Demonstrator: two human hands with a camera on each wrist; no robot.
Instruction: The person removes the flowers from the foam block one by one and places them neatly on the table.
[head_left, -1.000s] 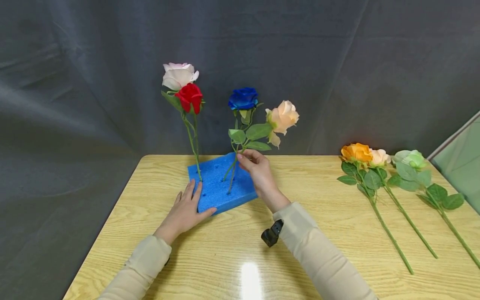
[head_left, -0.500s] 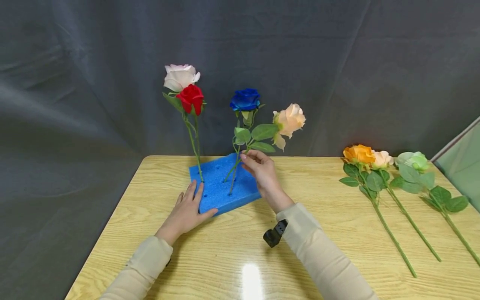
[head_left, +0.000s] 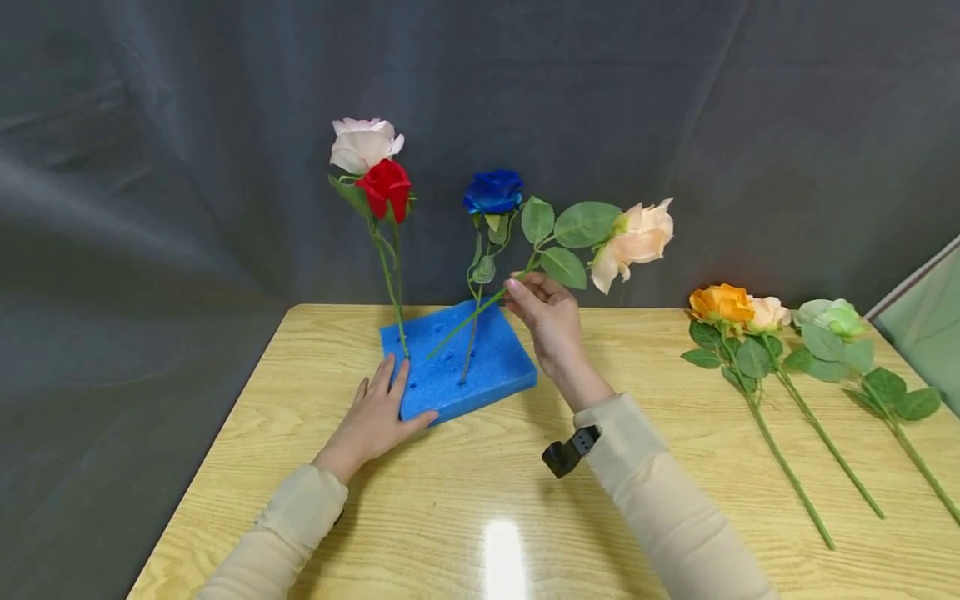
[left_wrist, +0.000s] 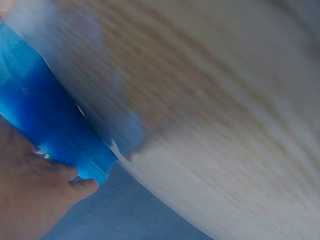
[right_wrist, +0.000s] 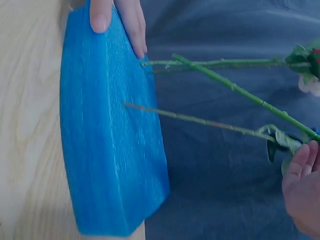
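Observation:
My right hand [head_left: 553, 329] pinches the green stem of a peach artificial rose [head_left: 636, 240], whose bloom leans far to the right. In the right wrist view the cut end of that stem [right_wrist: 227, 82] hangs free, off the surface of the blue foam block [head_left: 498, 354]. A blue rose [head_left: 493, 192] stands in the block, its stem crossing behind the held one in the head view. On the left side, a red rose [head_left: 387, 188] and a pinkish-white rose [head_left: 366, 146] rise from the foam. My left hand [head_left: 371, 423] rests with spread fingers on the block's near left corner.
Lying at the right of the wooden table [head_left: 420, 517] are an orange rose [head_left: 722, 303], a pale peach rose [head_left: 768, 315] and a light green rose [head_left: 838, 318], stems toward the near side. A dark grey curtain [head_left: 225, 167] hangs behind the table.
The right hand has moved up and right with the peach rose, tilting it more; its stem end has come out of the foam. The left hand stays on the block.

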